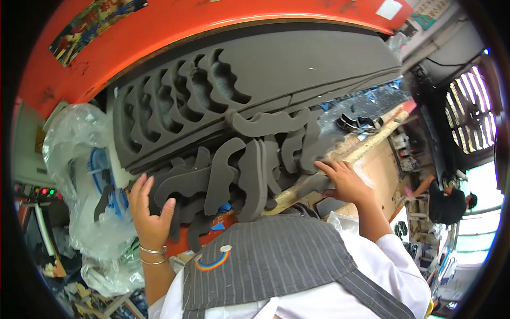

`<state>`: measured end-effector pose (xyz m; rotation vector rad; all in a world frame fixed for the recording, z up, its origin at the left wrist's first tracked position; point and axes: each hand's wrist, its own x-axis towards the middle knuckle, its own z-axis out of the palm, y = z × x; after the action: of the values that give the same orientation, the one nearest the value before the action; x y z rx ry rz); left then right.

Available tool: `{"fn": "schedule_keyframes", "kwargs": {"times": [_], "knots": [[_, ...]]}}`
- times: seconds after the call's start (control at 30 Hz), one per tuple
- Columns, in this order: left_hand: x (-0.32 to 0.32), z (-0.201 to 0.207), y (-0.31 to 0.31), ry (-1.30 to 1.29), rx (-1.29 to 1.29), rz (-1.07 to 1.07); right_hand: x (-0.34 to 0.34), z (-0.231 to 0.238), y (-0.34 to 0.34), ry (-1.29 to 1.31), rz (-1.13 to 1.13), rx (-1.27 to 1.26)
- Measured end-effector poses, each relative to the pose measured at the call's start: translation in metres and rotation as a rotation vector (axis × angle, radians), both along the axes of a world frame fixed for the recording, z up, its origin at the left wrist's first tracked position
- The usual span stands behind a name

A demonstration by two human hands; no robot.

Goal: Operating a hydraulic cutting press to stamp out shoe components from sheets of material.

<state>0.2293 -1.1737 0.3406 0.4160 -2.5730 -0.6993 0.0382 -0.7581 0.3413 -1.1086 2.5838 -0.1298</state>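
Note:
A pile of dark grey foam pieces with wavy edges [252, 181] lies in front of me on the work table. My left hand [150, 212] is at the pile's left side, thumb and fingers apart, beside a curved foam piece [183, 183]. My right hand [348, 183] is at the pile's right end, fingers spread, fingertips against or just over a foam piece [312, 151]; contact is hard to tell. Neither hand grips anything. Behind the pile lies a thick grey foam sheet [308, 58] with a row of wavy cut-out hollows at its left.
A dark metal cutting die [361, 123] lies right of the foam sheet. A worn wooden strip [366, 141] runs along the table's near edge. An orange machine beam [212, 24] spans the back. Clear plastic bags [79, 175] hang at left. Another person [449, 204] is far right.

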Motion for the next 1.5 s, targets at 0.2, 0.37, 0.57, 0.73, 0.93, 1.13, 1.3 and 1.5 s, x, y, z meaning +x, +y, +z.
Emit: {"fn": "schedule_keyframes", "kwargs": {"times": [0.2, 0.37, 0.57, 0.73, 0.93, 1.13, 1.3, 1.5], "knots": [[0.067, -0.022, 0.049, -0.018, 0.039, 0.208, -0.035, -0.015, 0.039, -0.049, 0.012, -0.125], [0.001, -0.021, 0.098, -0.037, 0.041, 0.106, -0.067, 0.009, 0.021, -0.009, 0.019, -0.223], [-0.024, -0.025, 0.089, -0.287, 0.137, 0.185, -0.091, -0.010, -0.004, 0.048, 0.106, -0.303], [0.009, 0.040, 0.038, 0.107, 0.676, 0.303, -0.089, -0.002, -0.007, 0.058, 0.140, -0.363], [0.093, 0.063, -0.109, -0.107, 0.051, 0.704, -0.078, 0.014, -0.033, 0.026, 0.246, -0.430], [0.043, 0.034, -0.058, -0.190, -0.159, 0.345, -0.030, 0.016, -0.099, -0.028, 0.639, -0.471], [0.018, -0.006, 0.030, -0.229, -0.147, -0.030, -0.022, -0.014, -0.145, -0.049, 0.779, -0.525], [0.002, -0.007, 0.040, -0.068, -0.036, -0.016, -0.067, 0.040, -0.129, -0.647, 0.427, -1.191]]}}
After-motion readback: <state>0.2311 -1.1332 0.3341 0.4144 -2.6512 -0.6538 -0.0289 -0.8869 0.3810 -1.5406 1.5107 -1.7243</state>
